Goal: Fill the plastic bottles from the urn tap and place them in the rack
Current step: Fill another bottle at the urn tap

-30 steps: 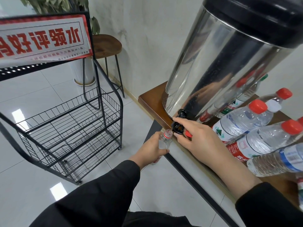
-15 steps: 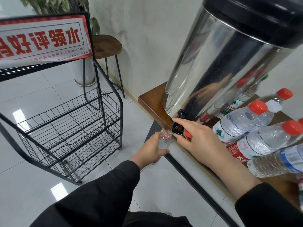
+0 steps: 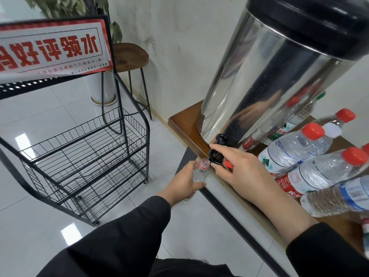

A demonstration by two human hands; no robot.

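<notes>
A big steel urn (image 3: 265, 82) with a black lid stands on the wooden table (image 3: 183, 124). Its black tap (image 3: 216, 153) juts over the table's edge. My right hand (image 3: 237, 170) grips the tap, with a red cap held under its fingers. Just below the spout, my left hand (image 3: 184, 181) holds an uncapped clear plastic bottle (image 3: 200, 172) upright, its mouth under the tap. The black wire rack (image 3: 85, 156) stands on the floor to the left, its baskets holding no bottles.
Several capped bottles (image 3: 297, 150) lie on the table right of the urn. The rack carries a red-and-white sign (image 3: 52, 47). A wooden stool (image 3: 130, 56) and a potted plant (image 3: 103, 90) stand by the wall behind it. Pale tiled floor lies between rack and table.
</notes>
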